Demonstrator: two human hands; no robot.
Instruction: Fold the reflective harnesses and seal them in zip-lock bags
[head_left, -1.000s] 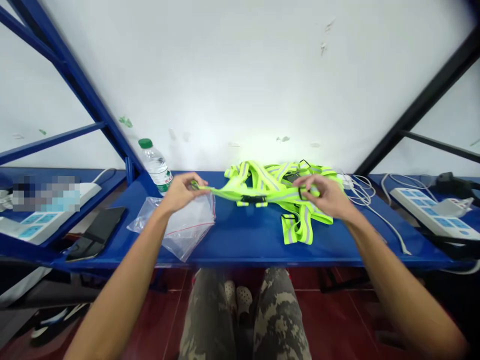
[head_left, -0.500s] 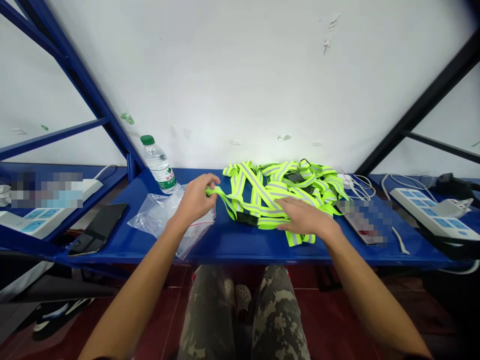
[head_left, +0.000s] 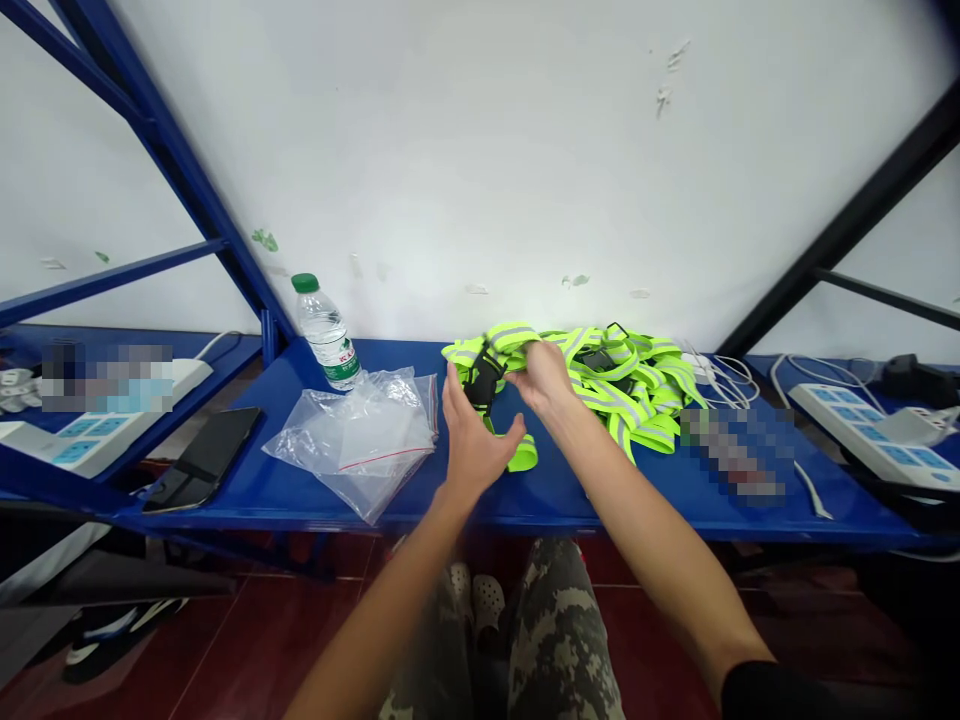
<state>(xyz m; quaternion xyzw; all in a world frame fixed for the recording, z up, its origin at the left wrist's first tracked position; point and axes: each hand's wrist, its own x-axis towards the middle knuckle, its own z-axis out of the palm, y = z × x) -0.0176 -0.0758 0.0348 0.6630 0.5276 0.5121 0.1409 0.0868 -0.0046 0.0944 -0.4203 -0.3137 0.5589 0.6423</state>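
A pile of neon-yellow reflective straps (head_left: 622,385) with grey stripes and black buckles lies at the back of the blue shelf (head_left: 315,490). My right hand (head_left: 541,377) is closed on a bunch of those straps at the pile's left end, lifted slightly. My left hand (head_left: 472,440) hovers open just below and left of it, fingers apart, close to a hanging black buckle (head_left: 484,383) and a strap loop (head_left: 523,455). Clear plastic zip bags (head_left: 360,435) lie to the left of both hands.
A water bottle (head_left: 325,335) stands at the back left by a blue post. A black phone (head_left: 202,458) lies at the left edge. White power strips (head_left: 862,425) and cables sit on the right, another strip on the left. My camouflage-trousered knees are below the shelf.
My left hand let go of the strap end and moved right, opening under the bundle. My right hand shifted left and up, gathering the straps into a bunch.
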